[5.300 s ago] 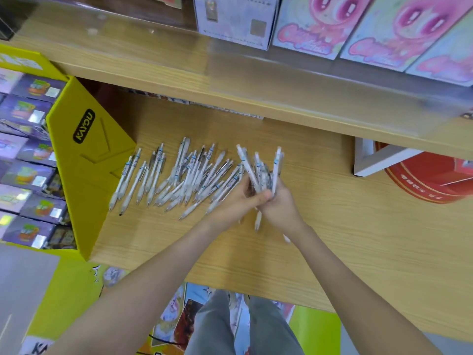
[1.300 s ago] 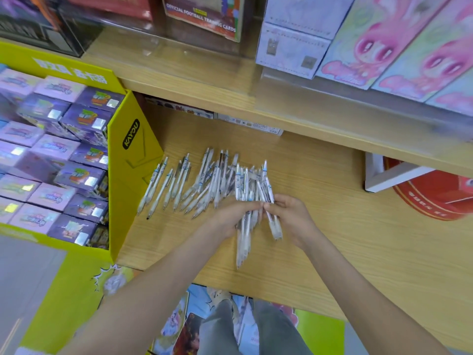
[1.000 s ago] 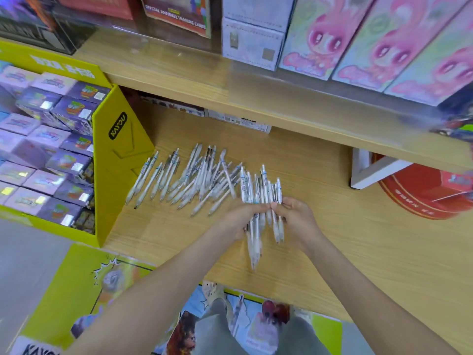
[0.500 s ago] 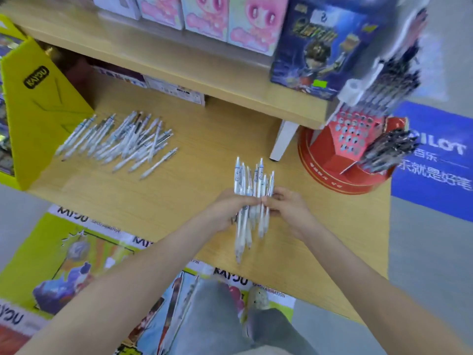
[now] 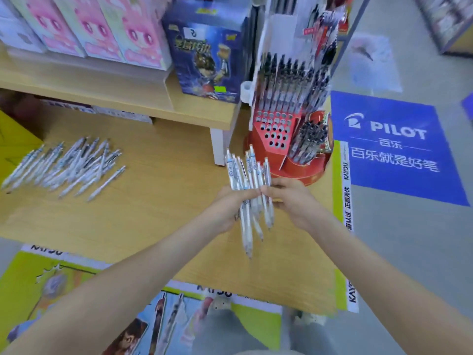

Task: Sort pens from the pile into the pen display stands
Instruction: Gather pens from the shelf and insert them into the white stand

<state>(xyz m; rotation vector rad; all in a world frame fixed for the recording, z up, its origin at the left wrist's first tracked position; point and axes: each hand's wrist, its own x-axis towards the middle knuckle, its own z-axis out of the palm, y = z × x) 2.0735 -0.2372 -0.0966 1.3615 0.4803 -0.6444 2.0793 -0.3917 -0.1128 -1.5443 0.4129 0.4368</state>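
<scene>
Head camera looks steeply down, close above shelf (image 5: 153, 216).

i see a pale wooden shelf (image 5: 153, 213) running across my view, with a loose pile of white pens (image 5: 66, 165) lying on its left part and a round red pen display stand (image 5: 299, 160) standing at its right end. a white leg (image 5: 218, 147) stands on it just beside the stand and holds up a higher shelf (image 5: 102, 93). that shelf carries pink boxes (image 5: 102, 29) and a dark blue box (image 5: 207, 55).
</scene>
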